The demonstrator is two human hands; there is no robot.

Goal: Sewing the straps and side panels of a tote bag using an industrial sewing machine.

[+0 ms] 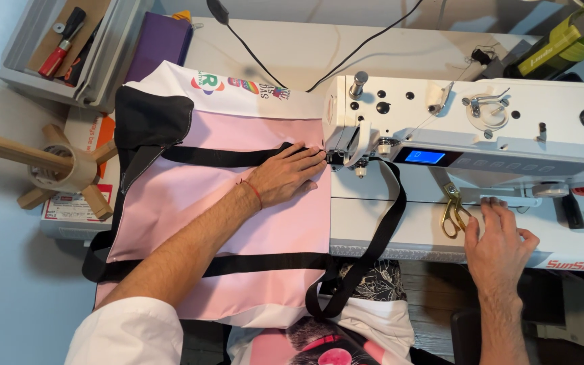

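Pink bag (238,223) w/ black straps; left hand (288,177) flat on it, right hand (498,243) released.

Pale blue floor (1,270) fills left side & lower left corner; white tabletop (305,54) runs across top centre, lit evenly, w/ two thin black cables (251,57) snaking over it; grey plastic tray (18,74) sits at upper left, holding a red-handled tool (59,51); purple fabric-covered box (160,44) just beside tray; light wooden stand w/ crossed feet (62,169) stands on floor at left, next to a white cardboard box w/ orange print (69,209); dark wood floorboards (434,304) show at bottom right, in shadow.
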